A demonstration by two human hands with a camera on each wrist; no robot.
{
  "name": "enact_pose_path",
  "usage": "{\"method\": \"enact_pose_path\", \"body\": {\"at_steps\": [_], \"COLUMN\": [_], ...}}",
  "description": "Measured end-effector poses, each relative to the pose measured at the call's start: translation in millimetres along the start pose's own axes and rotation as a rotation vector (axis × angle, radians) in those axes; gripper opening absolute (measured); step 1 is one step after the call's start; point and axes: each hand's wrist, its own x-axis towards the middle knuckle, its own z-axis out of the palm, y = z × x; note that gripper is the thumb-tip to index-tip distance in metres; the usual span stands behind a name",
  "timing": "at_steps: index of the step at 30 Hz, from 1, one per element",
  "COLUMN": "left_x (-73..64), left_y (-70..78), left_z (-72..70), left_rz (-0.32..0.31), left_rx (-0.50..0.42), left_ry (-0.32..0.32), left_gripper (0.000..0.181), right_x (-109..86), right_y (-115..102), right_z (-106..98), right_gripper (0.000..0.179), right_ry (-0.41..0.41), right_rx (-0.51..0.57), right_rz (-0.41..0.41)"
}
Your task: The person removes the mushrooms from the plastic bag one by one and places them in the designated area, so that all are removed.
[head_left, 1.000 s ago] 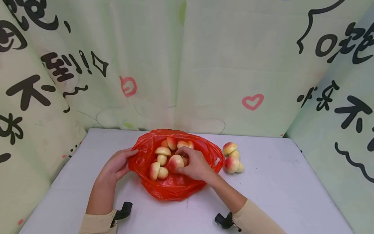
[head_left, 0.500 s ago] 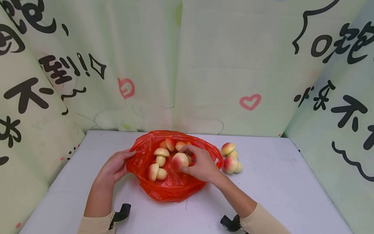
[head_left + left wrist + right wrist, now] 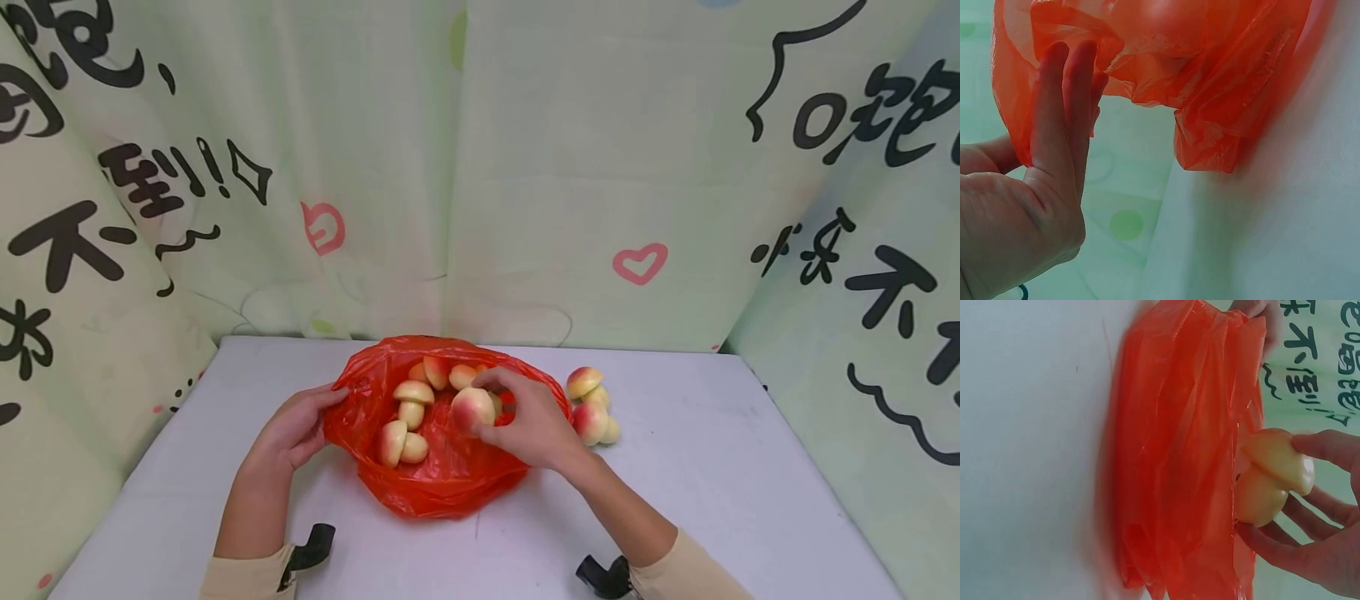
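A person's right hand (image 3: 528, 421) pinches a blushed mushroom (image 3: 472, 408) between thumb and fingers at the mouth of a red plastic bag (image 3: 438, 496) on a white desk (image 3: 697, 467), while the left hand (image 3: 300, 423) holds the bag's left rim, its fingers long and nearly straight on one side of the thin film and its thumb on the other. The step in hand appears to be the unloading of the bag one piece at a time, judging by the two mushrooms (image 3: 592, 423) lying together on the desk just beside the bag's right edge; the order of events is an inference. If so, the next move calls for a steady pinch, enough lift to clear the crumpled rim, and a gentle release near that pair, with the left hand keeping the bag from sliding. The blushed mushroom, a plump, smooth piece, wears a domed cap washed pink over pale cream, and its short, rounded stem points toward the palm in the head view; from the right wrist it looks yellower and faintly glossy, cap and stem meeting in a clear crease. Inside the bag, an upright mushroom (image 3: 413, 402) stands above one on its side (image 3: 392, 443), with more pink-orange caps (image 3: 437, 372) clustered toward the far rim, their number partly hidden.
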Motion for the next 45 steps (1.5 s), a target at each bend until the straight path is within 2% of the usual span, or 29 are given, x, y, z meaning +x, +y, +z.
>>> {"method": "enact_pose_path", "body": {"at_steps": [12, 21, 28, 45], "left_x": [-0.1, 0.8, 2.7, 1.0], "left_y": [-0.8, -1.2, -2.6, -0.4], "left_z": [0.2, 0.3, -1.7, -6.3], "left_rz": [-0.007, -0.001, -0.008, -0.016], "left_rx": [0.009, 0.006, -0.005, -0.035], "left_ry": [0.007, -0.003, -0.001, 0.01], "left_gripper": [0.057, 0.056, 0.057, 0.057], "right_x": [-3.1, -6.3, -6.9, -14.4], "right_y": [4, 9, 15, 33], "right_z": [-15, -29, -38, -75], "right_gripper": [0.044, 0.049, 0.051, 0.047], "right_ry": [0.044, 0.075, 0.096, 0.223], "right_rx": [0.013, 0.048, 0.063, 0.04], "right_rz": [0.004, 0.022, 0.005, 0.047]}}
